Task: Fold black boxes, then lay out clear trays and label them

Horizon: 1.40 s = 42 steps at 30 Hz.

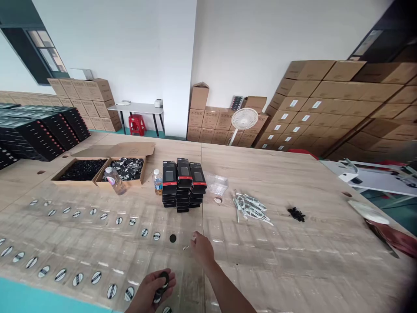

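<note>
My left hand (153,289), at the bottom middle, is closed around several black round discs (163,278) held under the thumb. Farther forward, my right hand (202,248) reaches over the clear plastic trays (192,269) with its fingers curled together; whatever is between them is hidden. Just left of its fingertips a small disc (186,247) shows almost edge-on. Beside that lies a black disc (173,238) in a tray. Leftward run two rows of trays holding round white discs with a black band (157,236). Part of another disc (167,309) shows below my left hand.
Stacked black boxes (185,174) stand ahead, beside bottles (157,181) and open cartons of small black parts (84,169). White cables (252,206) and a small black pile (296,214) lie to the right. A white fan (244,118) stands beyond the table.
</note>
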### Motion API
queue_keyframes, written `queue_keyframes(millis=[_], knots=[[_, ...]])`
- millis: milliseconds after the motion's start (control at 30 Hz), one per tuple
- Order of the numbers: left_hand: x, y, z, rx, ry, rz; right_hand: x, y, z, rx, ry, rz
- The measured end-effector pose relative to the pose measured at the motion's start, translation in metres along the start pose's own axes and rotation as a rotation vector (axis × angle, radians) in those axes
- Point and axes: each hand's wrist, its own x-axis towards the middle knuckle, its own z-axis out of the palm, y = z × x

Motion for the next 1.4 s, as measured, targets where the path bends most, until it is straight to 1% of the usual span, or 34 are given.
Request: queue_keyframes(millis=[67,167,267,333,433,533,600,733,800,900,1000,1100,1200,1300,1400], knots=[[0.002,0.006,-0.009,0.012,0.011,0.002,0.005,-0.016,0.007,-0.094,-0.013,-0.085],[0.005,0.016,-0.025,0.041,-0.017,0.005,0.016,-0.042,0.027,-0.228,-0.022,-0.201],[0.008,0.026,-0.046,0.057,-0.013,0.025,0.026,-0.058,0.046,-0.332,-0.021,-0.243],[0.009,0.033,-0.061,0.046,0.033,0.032,0.030,-0.063,0.054,-0.377,-0.021,-0.246],[0.013,0.045,-0.081,0.013,0.083,0.018,0.032,-0.064,0.058,-0.403,-0.004,-0.234],[0.017,0.055,-0.095,-0.015,0.054,0.002,0.032,-0.064,0.056,-0.383,0.030,-0.210],[0.019,0.061,-0.098,-0.009,0.028,0.005,0.032,-0.065,0.053,-0.355,0.051,-0.195],[0.021,0.072,-0.094,0.057,0.012,0.031,0.030,-0.069,0.049,-0.281,0.062,-0.182],[0.022,0.076,-0.088,0.104,-0.024,0.034,0.027,-0.070,0.046,-0.230,0.068,-0.161],[0.026,0.080,-0.076,0.167,-0.105,0.022,0.016,-0.071,0.038,-0.118,0.099,-0.096],[0.033,0.078,-0.059,0.240,-0.182,-0.010,-0.004,-0.070,0.032,0.058,0.107,-0.029],[0.038,0.071,-0.038,0.320,-0.274,-0.042,-0.032,-0.068,0.035,0.265,0.040,0.013],[0.039,0.059,-0.020,0.406,-0.368,-0.063,-0.061,-0.063,0.046,0.431,-0.001,0.076],[0.036,0.045,-0.011,0.494,-0.403,-0.081,-0.085,-0.051,0.057,0.533,0.048,0.170],[0.034,0.032,-0.010,0.556,-0.407,-0.118,-0.106,-0.032,0.064,0.599,0.102,0.269]])
